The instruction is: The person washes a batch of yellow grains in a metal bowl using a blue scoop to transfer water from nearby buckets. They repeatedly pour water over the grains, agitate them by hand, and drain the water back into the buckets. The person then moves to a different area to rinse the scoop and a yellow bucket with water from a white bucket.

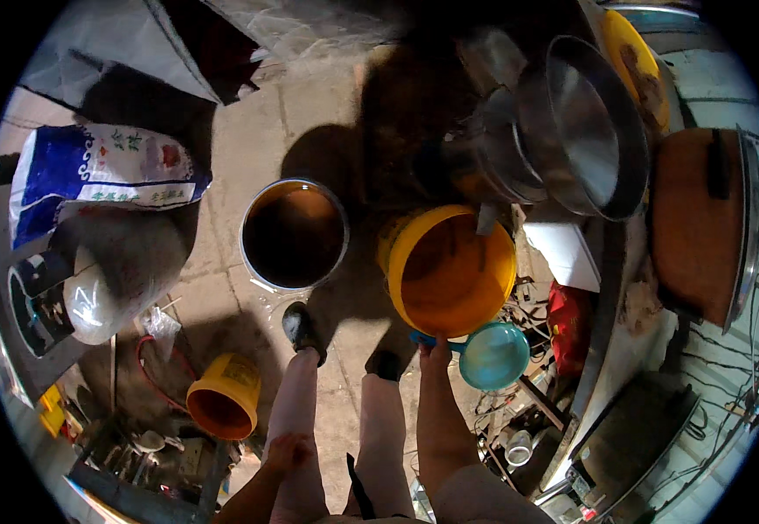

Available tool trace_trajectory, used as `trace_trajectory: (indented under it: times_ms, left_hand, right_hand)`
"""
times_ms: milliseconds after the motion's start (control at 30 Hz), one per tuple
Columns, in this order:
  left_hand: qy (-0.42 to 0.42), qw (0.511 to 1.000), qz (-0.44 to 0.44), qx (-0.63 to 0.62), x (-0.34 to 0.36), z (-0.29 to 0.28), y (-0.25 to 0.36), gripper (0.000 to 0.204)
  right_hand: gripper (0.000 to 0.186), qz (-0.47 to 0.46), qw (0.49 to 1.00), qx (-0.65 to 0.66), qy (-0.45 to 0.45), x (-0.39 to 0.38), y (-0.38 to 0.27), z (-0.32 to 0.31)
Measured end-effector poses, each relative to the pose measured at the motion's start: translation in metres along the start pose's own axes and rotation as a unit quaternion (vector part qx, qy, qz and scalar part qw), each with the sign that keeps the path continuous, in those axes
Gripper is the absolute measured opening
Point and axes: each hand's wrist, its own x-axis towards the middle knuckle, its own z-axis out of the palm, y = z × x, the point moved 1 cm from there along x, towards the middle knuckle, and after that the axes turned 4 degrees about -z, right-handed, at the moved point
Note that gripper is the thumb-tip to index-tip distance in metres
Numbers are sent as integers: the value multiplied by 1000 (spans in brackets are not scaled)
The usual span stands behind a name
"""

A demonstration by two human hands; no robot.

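Observation:
My right hand (pixel 434 351) is closed around the handle of a teal water dipper (pixel 494 356), just below the near rim of a large yellow bucket (pixel 407 293). The bucket leans with its mouth toward me, and its inside looks orange-brown. To its left, a round metal-rimmed drum (pixel 244 236) stands on the floor, its inside mostly in dark shadow. My left hand (pixel 288 451) rests against my left leg, apart from the containers. Its fingers are too dim to make out.
A smaller yellow bucket (pixel 224 397) sits at the lower left, near a blue-and-white sack (pixel 126 170) and a filled pale bag (pixel 122 271). Large metal pans (pixel 580 131) stand at the upper right. Scattered sticks and scraps lie beside a red bag (pixel 567 327).

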Motion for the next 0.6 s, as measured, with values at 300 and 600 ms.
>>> trace_trajectory:
  times_ms: [300, 600]
  left_hand:
    - [42, 911, -253, -322, 9, -5, 71, 33]
    - [-85, 927, -72, -359, 21, -18, 170, 41]
  right_hand:
    - [26, -44, 995, 7, 88, -85, -27, -56]
    - [24, 61, 623, -657, -420, -370, -29, 86]
